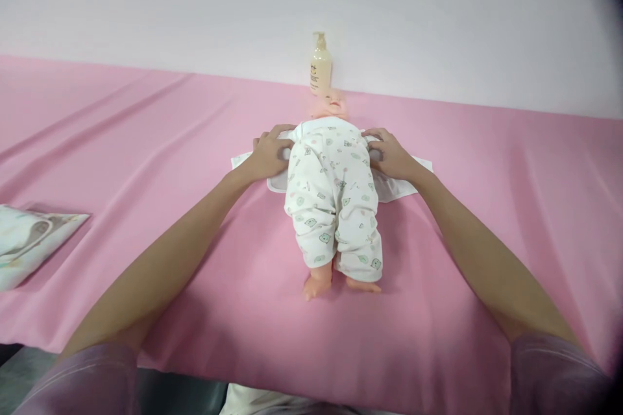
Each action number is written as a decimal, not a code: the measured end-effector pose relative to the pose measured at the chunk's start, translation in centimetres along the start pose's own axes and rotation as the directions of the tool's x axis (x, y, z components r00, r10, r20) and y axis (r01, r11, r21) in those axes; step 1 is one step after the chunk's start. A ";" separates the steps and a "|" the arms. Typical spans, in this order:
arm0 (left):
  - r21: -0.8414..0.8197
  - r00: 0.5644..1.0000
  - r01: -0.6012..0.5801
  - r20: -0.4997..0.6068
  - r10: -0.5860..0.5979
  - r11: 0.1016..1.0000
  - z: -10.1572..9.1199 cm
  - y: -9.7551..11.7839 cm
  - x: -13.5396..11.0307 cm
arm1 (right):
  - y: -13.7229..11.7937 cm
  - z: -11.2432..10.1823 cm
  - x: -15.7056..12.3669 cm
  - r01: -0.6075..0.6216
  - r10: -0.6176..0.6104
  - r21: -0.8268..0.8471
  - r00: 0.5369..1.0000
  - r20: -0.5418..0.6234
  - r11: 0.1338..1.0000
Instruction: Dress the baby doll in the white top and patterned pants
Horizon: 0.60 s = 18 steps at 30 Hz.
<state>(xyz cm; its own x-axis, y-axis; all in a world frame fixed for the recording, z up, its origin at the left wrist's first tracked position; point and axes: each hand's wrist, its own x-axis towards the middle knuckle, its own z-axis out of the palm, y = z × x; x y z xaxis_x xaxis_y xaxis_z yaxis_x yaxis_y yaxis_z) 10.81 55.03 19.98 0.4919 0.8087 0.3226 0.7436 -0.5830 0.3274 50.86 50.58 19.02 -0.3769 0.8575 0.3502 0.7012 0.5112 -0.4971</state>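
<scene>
A baby doll lies on its back, head toward the wall and bare feet toward me. It wears white baby pants with a small print, pulled high up its torso. Beneath it a matching printed baby shirt is spread out to both sides. My left hand is closed at the left edge of the pants, near the waistband. On the opposite edge my right hand grips the pants at about the same height. Some of the fingertips are hidden by the fabric.
Against the white wall behind the doll's head stands a pump bottle of pale yellow liquid. A folded printed packet or cloth lies at the far left. Pink cloth with several creases covers the table.
</scene>
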 end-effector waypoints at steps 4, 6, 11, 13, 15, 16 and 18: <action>0.009 0.999 0.006 0.051 -0.006 1.000 0.4 1.7 -0.8 | -0.5 -0.1 -0.4 -0.032 0.038 -0.057 0.994 0.106 0.998; 0.008 0.999 0.032 0.009 -0.032 0.999 0.7 2.5 -1.2 | -1.0 0.3 -0.4 -0.060 0.067 -0.081 0.995 0.076 0.995; -0.011 0.996 0.078 -0.046 -0.078 0.997 1.4 3.4 -1.2 | -1.7 1.9 -0.3 -0.145 0.138 -0.117 0.988 -0.071 0.982; -0.029 0.992 0.114 -0.058 -0.115 0.993 1.4 3.6 -0.9 | -1.4 2.1 -0.1 -0.151 0.145 -0.063 0.985 -0.089 0.987; -0.046 0.987 0.144 -0.063 -0.146 0.989 1.2 3.8 -0.7 | -1.0 2.1 0.0 -0.144 0.143 -0.003 0.984 -0.102 0.990; -0.051 0.986 0.151 -0.063 -0.154 0.987 1.1 3.9 -0.7 | -0.9 2.0 0.0 -0.139 0.140 0.017 0.984 -0.110 0.990; -0.049 0.985 0.154 -0.066 -0.157 0.987 0.8 3.9 -0.7 | -0.8 2.0 0.0 -0.121 0.124 0.031 0.983 -0.136 0.992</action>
<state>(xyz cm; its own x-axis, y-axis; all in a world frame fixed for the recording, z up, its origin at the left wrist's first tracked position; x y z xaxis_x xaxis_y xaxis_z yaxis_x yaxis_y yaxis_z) 13.72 52.31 20.33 0.3382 0.8831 0.3251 0.7874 -0.4548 0.4162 49.06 50.32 17.81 -0.2007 0.8985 0.3904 0.7225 0.4049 -0.5604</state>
